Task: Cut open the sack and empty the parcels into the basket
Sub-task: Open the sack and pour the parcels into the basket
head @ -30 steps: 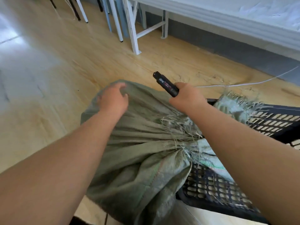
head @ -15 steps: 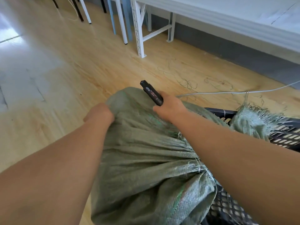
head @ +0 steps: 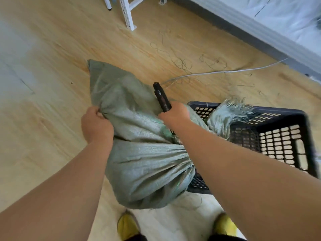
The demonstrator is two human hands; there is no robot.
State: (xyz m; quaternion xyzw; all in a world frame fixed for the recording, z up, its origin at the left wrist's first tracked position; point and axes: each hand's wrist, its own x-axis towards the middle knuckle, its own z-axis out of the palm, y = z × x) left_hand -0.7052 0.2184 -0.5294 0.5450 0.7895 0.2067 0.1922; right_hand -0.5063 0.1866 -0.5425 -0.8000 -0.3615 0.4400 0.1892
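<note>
A grey-green woven sack (head: 139,159) hangs lifted off the floor, its frayed cut mouth (head: 227,113) draped over the left rim of a black lattice basket (head: 281,143). My left hand (head: 96,126) grips a bunch of sack cloth on its left side. My right hand (head: 175,115) presses on the sack near the basket and holds a black cutter (head: 161,98), whose end points up and away. No parcels are visible; the sack bulges, its contents hidden.
A white cable (head: 217,73) and loose sack threads lie on the wooden floor beyond the basket. White table legs (head: 126,13) stand at the top. A grey baseboard runs along the upper right. My yellow shoes (head: 127,226) are at the bottom.
The sack's closed end has been raised and swung left, with its far corner now sticking up. My left hand moved from resting on the sack to gripping bunched cloth. More of the basket shows.
</note>
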